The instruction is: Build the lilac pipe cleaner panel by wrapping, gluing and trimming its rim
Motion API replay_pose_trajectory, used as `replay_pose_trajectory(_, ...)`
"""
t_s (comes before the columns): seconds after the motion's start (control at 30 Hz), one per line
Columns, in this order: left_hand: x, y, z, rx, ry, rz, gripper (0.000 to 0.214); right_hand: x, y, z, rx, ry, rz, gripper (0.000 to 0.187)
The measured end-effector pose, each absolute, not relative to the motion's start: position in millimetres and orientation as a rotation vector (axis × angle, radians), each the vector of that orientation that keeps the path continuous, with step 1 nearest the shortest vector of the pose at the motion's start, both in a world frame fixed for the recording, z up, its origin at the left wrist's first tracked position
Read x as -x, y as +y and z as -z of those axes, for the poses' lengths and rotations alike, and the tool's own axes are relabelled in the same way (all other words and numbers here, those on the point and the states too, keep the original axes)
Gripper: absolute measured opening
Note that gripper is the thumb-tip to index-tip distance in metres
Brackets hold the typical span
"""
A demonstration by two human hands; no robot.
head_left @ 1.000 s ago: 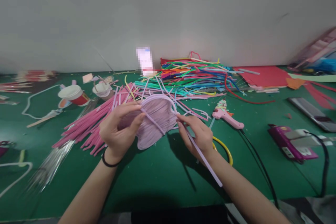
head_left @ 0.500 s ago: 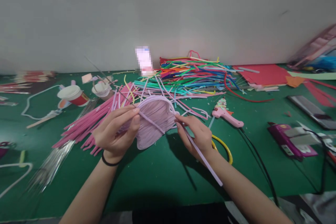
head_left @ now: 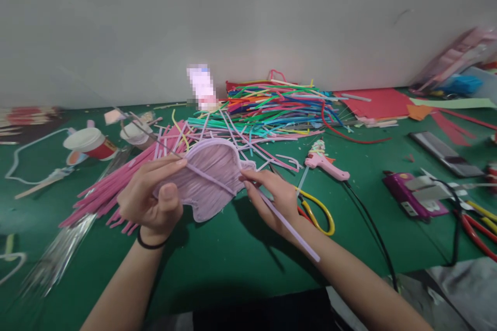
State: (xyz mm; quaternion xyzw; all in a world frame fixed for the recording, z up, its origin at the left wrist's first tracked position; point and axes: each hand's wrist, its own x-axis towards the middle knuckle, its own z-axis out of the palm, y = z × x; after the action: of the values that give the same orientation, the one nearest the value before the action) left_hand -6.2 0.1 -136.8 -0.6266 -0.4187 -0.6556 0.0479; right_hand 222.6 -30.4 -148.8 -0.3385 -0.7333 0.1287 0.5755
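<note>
A flat lilac shape made of pipe cleaners laid side by side, with a raised rounded rim, is held up above the table. My left hand grips its left side, thumb in front and fingers partly hidden behind. A lilac pipe cleaner crosses the face of the shape at a slant. At the right edge, my right hand pinches a lilac pipe cleaner, whose free end sticks out down over the wrist. Beside that hand lie yellow-handled pliers, partly covered by it.
Pink pipe cleaners lie left, with a multicoloured heap at the back. A pink glue gun with a black cord rests at right, near a purple power strip and a phone. Paper cups stand left.
The view has shifted slightly, so the scene sits further left. The shape has turned to show more of its face, and my left thumb has come lower. Both hands keep their hold.
</note>
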Motion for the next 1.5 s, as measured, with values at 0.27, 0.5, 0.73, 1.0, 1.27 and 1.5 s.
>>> replay_pose_trajectory(0.27,-5,10,121,1.872,-1.071,2.053,0.015,-220,-30,149,0.774,-1.778,-0.368,0.035)
replay_pose_trajectory(0.5,1,20,131,1.882,-1.31,2.024,0.009,-224,-26,143,0.8,-1.847,-0.319,0.035)
replay_pose_trajectory(0.73,4,33,147,1.802,-1.501,2.102,0.016,-226,-31,137,0.851,-1.842,-0.086,0.031)
replay_pose_trajectory(1.0,8,36,148,1.751,-1.615,2.139,0.02,-239,-28,136,0.881,-1.828,0.066,0.047)
replay_pose_trajectory(1.27,14,38,150,1.745,-1.706,2.163,0.023,-253,-23,132,0.732,-1.725,-0.237,0.074)
replay_pose_trajectory(1.5,33,47,143,1.579,-1.674,2.399,0.027,-271,-22,108,0.477,-0.966,-1.259,0.058)
